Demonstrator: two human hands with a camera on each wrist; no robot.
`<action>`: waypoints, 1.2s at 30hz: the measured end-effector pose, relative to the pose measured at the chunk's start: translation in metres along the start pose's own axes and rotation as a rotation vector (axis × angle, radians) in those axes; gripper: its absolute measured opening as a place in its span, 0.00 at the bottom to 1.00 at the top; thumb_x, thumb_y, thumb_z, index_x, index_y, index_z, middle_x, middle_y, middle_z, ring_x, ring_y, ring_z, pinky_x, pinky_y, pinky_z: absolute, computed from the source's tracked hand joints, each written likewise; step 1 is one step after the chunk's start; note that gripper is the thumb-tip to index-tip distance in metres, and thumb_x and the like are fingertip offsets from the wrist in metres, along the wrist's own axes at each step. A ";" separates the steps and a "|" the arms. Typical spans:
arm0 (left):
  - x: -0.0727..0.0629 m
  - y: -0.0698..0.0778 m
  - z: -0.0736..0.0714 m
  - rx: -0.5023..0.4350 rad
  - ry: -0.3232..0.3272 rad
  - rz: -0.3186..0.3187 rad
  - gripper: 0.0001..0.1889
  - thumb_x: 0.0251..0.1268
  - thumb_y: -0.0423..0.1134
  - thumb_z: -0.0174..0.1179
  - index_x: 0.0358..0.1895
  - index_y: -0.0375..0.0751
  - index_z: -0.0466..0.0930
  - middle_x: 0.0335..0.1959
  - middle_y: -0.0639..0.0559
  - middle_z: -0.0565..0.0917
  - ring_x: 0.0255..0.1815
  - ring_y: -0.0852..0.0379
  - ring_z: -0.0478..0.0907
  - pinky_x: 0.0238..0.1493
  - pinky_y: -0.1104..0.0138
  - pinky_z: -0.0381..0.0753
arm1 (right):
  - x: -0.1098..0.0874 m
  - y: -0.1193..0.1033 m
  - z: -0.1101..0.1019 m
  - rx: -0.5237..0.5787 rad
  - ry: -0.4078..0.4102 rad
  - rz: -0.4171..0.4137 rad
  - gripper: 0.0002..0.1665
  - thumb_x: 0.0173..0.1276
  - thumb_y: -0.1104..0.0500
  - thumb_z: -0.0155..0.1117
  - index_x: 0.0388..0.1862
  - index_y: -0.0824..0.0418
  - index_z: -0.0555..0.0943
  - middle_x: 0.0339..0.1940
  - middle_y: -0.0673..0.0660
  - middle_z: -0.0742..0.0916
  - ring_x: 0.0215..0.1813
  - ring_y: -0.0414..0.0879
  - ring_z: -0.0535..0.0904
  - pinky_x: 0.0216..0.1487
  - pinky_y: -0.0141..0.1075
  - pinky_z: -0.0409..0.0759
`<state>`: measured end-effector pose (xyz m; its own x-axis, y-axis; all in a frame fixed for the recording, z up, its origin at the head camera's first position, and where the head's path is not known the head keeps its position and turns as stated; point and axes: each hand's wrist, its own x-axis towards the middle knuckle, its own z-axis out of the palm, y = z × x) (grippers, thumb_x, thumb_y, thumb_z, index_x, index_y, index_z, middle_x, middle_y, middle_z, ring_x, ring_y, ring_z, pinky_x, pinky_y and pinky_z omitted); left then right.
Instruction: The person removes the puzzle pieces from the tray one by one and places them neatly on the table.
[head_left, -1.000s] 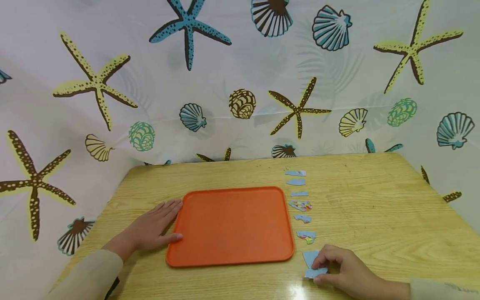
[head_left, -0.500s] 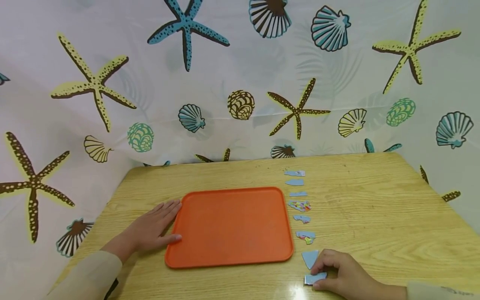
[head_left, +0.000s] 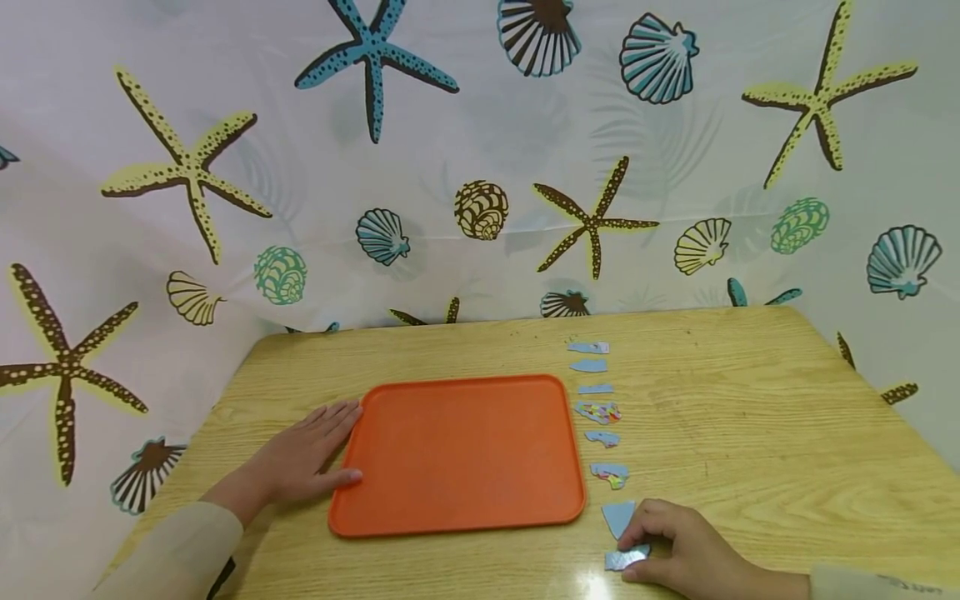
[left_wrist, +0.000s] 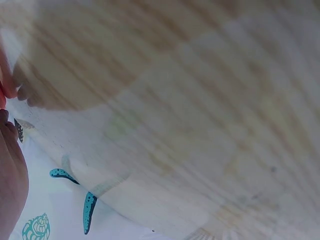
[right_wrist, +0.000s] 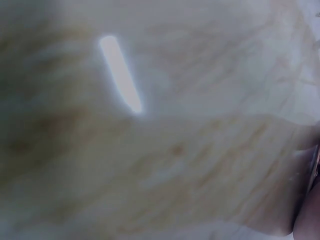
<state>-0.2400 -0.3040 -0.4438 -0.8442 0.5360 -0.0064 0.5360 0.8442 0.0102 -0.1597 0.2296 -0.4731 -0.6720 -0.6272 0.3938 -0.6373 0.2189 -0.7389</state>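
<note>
My left hand lies flat with straight fingers along the left rim of an orange-red tray; the thumb and fingertips touch that rim. Front right of the tray, my right hand pinches a small shiny light-blue flat piece between thumb and fingers, low over the table. Just behind it sits a blue triangular piece, close to the index finger. In the left wrist view the left hand shows only at the left edge. The right hand appears just at the right edge of its wrist view.
Several flat blue cut-out pieces lie in a column right of the tray, among them a piece with a multicoloured pattern and a long one farthest back. A white cloth with starfish and shells hangs behind the wooden table.
My right hand has brought the pinched piece slightly toward the table's front, apart from the triangular piece, and its surface now catches the light. The left hand stays on the tray.
</note>
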 end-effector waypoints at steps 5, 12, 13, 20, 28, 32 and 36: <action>0.001 -0.001 0.000 0.002 0.000 0.002 0.48 0.67 0.69 0.46 0.76 0.32 0.51 0.76 0.41 0.55 0.76 0.44 0.50 0.73 0.50 0.49 | 0.002 0.001 0.000 -0.006 -0.010 0.007 0.10 0.58 0.56 0.74 0.38 0.55 0.85 0.36 0.47 0.84 0.40 0.40 0.79 0.43 0.32 0.80; 0.002 0.000 -0.002 0.000 -0.011 -0.007 0.49 0.66 0.70 0.45 0.76 0.32 0.51 0.76 0.42 0.54 0.76 0.44 0.49 0.73 0.49 0.49 | 0.002 0.000 -0.003 -0.018 -0.028 0.043 0.12 0.58 0.52 0.73 0.39 0.53 0.84 0.37 0.45 0.83 0.40 0.39 0.79 0.45 0.31 0.80; 0.002 0.001 -0.003 -0.001 -0.013 -0.007 0.49 0.66 0.70 0.45 0.76 0.32 0.51 0.76 0.42 0.54 0.76 0.44 0.49 0.73 0.49 0.49 | 0.002 0.000 -0.003 -0.013 -0.029 0.045 0.12 0.58 0.52 0.73 0.39 0.53 0.84 0.37 0.45 0.83 0.40 0.39 0.79 0.45 0.31 0.80; 0.002 0.000 -0.004 -0.015 -0.012 -0.001 0.49 0.66 0.69 0.46 0.76 0.32 0.51 0.76 0.41 0.54 0.76 0.44 0.49 0.73 0.49 0.49 | 0.003 -0.001 -0.007 0.008 -0.005 0.028 0.13 0.57 0.54 0.74 0.40 0.54 0.83 0.37 0.47 0.84 0.40 0.41 0.81 0.44 0.32 0.81; 0.002 0.000 -0.005 -0.041 0.006 -0.006 0.49 0.66 0.68 0.49 0.76 0.32 0.50 0.77 0.41 0.53 0.76 0.43 0.48 0.73 0.48 0.48 | 0.017 -0.008 -0.019 -0.056 0.064 0.053 0.12 0.55 0.54 0.75 0.38 0.53 0.84 0.35 0.48 0.84 0.36 0.44 0.76 0.35 0.33 0.76; 0.004 0.001 -0.009 -0.048 0.034 0.007 0.47 0.67 0.66 0.50 0.75 0.31 0.51 0.76 0.39 0.53 0.76 0.41 0.48 0.73 0.48 0.48 | 0.038 -0.009 -0.033 -0.116 0.127 0.048 0.12 0.55 0.57 0.75 0.39 0.53 0.84 0.36 0.48 0.85 0.36 0.47 0.76 0.34 0.35 0.74; 0.010 0.000 -0.011 -0.036 0.061 0.022 0.47 0.68 0.65 0.49 0.76 0.31 0.50 0.77 0.38 0.52 0.76 0.40 0.46 0.74 0.50 0.45 | 0.060 -0.007 -0.050 -0.163 0.154 0.090 0.13 0.56 0.58 0.75 0.41 0.49 0.84 0.38 0.45 0.85 0.38 0.48 0.76 0.36 0.36 0.75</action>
<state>-0.2487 -0.2983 -0.4329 -0.8319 0.5522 0.0550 0.5546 0.8309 0.0457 -0.2142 0.2275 -0.4170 -0.7706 -0.4808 0.4183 -0.6162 0.3946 -0.6816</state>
